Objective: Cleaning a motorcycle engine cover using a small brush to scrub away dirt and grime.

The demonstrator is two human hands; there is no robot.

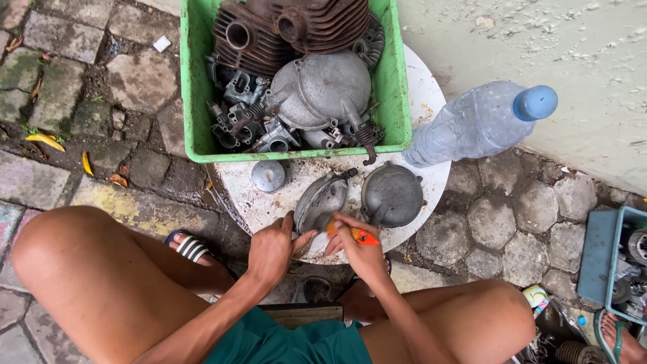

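Observation:
My left hand (271,248) grips the near edge of a grey metal engine cover (322,199) lying on a round white table top (431,176). My right hand (359,248) holds an orange-handled tool (356,234), its tip touching the same cover. A second round grey cover (392,195) lies just right of it. A small round metal cap (268,176) sits to the left.
A green plastic crate (195,81) full of rusty cylinders, carburettors and casings rests on the table's far side. A clear plastic bottle with a blue cap (480,123) stands at the right. A blue box of parts (610,263) sits on the stone paving at far right, beside another person's foot (620,340).

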